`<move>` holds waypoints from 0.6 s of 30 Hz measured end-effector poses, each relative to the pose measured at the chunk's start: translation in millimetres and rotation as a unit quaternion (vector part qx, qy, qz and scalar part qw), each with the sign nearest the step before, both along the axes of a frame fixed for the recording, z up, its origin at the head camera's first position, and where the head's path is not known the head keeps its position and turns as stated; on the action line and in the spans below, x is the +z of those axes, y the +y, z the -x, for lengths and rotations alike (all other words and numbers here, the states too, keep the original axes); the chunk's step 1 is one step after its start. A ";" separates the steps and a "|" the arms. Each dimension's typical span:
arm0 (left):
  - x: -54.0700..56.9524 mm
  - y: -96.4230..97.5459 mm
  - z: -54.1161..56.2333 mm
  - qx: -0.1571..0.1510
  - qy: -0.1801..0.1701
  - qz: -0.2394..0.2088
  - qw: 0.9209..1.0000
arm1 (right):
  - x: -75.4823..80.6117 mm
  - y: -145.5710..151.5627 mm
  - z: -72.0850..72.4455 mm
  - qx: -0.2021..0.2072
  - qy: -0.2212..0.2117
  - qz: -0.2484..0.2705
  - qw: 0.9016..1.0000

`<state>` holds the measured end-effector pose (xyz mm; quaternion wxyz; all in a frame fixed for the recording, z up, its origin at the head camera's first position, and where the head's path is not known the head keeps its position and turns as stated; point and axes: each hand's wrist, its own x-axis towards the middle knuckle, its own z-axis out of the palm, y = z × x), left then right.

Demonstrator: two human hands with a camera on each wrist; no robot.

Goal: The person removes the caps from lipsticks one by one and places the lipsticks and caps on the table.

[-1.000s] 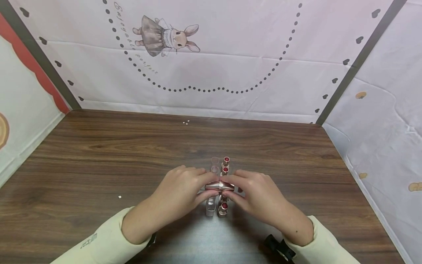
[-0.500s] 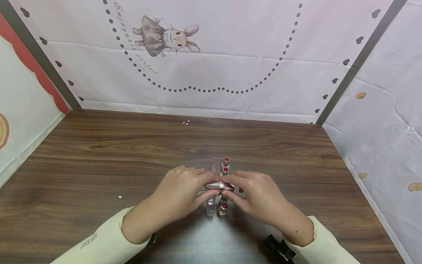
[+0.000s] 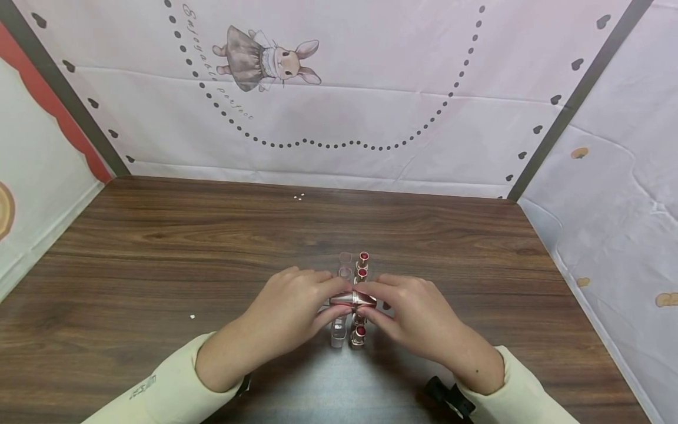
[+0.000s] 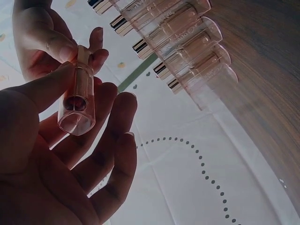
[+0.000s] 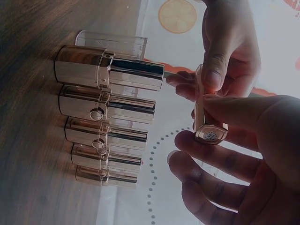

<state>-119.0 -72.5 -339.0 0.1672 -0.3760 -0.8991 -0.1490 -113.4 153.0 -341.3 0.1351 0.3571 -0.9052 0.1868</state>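
A lipstick [image 3: 345, 298] with a gold base and a clear cap [image 4: 77, 123] lies level between both hands. My left hand [image 3: 288, 300] pinches its capped end between thumb and forefinger, the other fingers spread below. My right hand [image 3: 418, 306] pinches the gold base [image 5: 212, 134], whose end carries a small round label. Dark red shows inside the cap in the left wrist view. Beneath the hands, several uncapped gold lipsticks [image 5: 112, 103] stand upright in a row, red tips up. Alongside on the left runs a row of clear caps [image 3: 338, 333], partly hidden by the left hand.
Dark wooden table [image 3: 212, 235] all around. Small white bits lie near its back [image 3: 299, 197], and one white scrap [image 3: 192, 316] lies at left. A printed cloth [image 3: 371, 70] with a rabbit hangs behind. A black strap [image 3: 450, 400] sits at the right wrist.
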 end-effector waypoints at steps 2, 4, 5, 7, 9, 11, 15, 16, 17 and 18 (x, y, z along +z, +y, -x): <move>0.3 -0.1 0.0 -0.001 -0.003 0.002 1.000 | 0.1 0.4 0.4 0.002 0.000 0.001 1.000; 0.3 -0.2 0.1 -0.002 -0.005 0.003 1.000 | 0.2 0.6 0.8 0.004 0.000 0.001 1.000; 0.3 -0.3 0.2 -0.003 -0.005 0.004 1.000 | 0.1 0.7 1.0 0.005 -0.001 0.001 1.000; 0.2 -0.7 0.4 -0.004 -0.005 0.006 1.000 | 0.2 1.0 1.3 0.006 -0.004 -0.002 1.000; -0.2 -1.3 0.9 -0.004 -0.004 0.009 1.000 | 0.2 1.1 1.4 0.004 -0.006 -0.006 1.000; -0.3 -1.9 1.2 -0.004 -0.004 0.011 1.000 | 0.1 1.1 1.6 0.001 -0.009 -0.010 1.000; -0.9 -2.1 1.7 -0.003 -0.005 0.011 1.000 | 0.2 1.0 1.6 -0.006 -0.009 -0.017 1.000; -1.1 -2.0 1.8 -0.003 -0.005 0.011 1.000 | 0.2 1.0 1.7 -0.008 -0.009 -0.018 1.000; -1.2 -1.9 1.8 -0.002 -0.005 0.011 1.000 | 0.2 0.9 1.7 -0.008 -0.009 -0.019 1.000; -1.4 -1.9 1.8 -0.002 -0.006 0.011 1.000 | 0.3 0.9 1.6 -0.009 -0.011 -0.019 1.000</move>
